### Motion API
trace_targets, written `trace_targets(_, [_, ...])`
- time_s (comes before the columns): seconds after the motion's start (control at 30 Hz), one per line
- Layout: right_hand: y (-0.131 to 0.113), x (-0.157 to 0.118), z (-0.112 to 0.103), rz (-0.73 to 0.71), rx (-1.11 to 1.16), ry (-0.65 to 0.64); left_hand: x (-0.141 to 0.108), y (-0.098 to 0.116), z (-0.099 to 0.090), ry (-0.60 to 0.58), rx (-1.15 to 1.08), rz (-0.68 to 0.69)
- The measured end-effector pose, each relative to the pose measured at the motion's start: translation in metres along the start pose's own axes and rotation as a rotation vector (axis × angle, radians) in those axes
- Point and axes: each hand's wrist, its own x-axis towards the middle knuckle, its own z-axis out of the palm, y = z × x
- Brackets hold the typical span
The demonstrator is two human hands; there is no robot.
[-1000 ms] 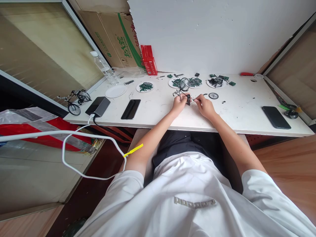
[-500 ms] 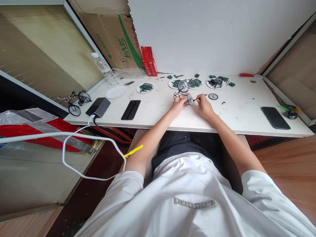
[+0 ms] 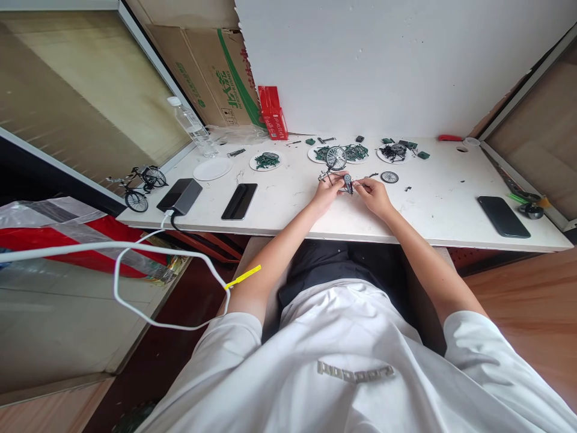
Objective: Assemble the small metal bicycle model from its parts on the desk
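My left hand (image 3: 328, 191) is closed round a partly built model bicycle (image 3: 336, 159), whose one spoked wheel points away from me above the table. My right hand (image 3: 374, 196) is pinched at the right side of the bicycle's grey part; whatever its fingertips hold is too small to make out. A loose spoked wheel (image 3: 389, 177) lies just beyond my right hand, with a small dark part (image 3: 374, 175) near the fingers. White plates of green parts (image 3: 267, 160) and a plate of black parts (image 3: 395, 152) stand farther back.
On the left are a complete model bicycle (image 3: 143, 182), a grey box (image 3: 180, 196), a phone (image 3: 239, 201), a bare plate (image 3: 212, 169) and a bottle (image 3: 192, 126). Another phone (image 3: 503, 216) lies right. A white cable (image 3: 115, 282) hangs in front at left.
My right hand has moved slightly left, closer against the bicycle. The bicycle in my left hand has shifted a little to the right.
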Motion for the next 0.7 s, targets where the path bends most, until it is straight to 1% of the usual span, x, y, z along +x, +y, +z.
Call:
trace_targets(0.1, [-0.001, 0.000, 0.000, 0.054, 0.103, 0.000, 0.000, -0.002, -0.001, 0.015, 0.036, 0.027])
trace_targets(0.33, [-0.013, -0.003, -0.003, 0.162, 0.211, -0.012, -0.003, 0.000, 0.001, 0.032, 0.076, 0.056])
trace_targets(0.43, [-0.019, -0.005, -0.004, 0.214, 0.290, -0.030, -0.004, 0.001, 0.001, 0.014, 0.040, 0.035])
trace_targets(0.57, [-0.023, -0.005, -0.006, 0.291, 0.378, -0.107, -0.004, 0.003, 0.001, 0.012, -0.011, -0.007])
trace_targets(0.7, [-0.025, -0.004, -0.007, 0.298, 0.412, -0.156, -0.005, 0.006, 0.000, 0.014, -0.057, -0.041])
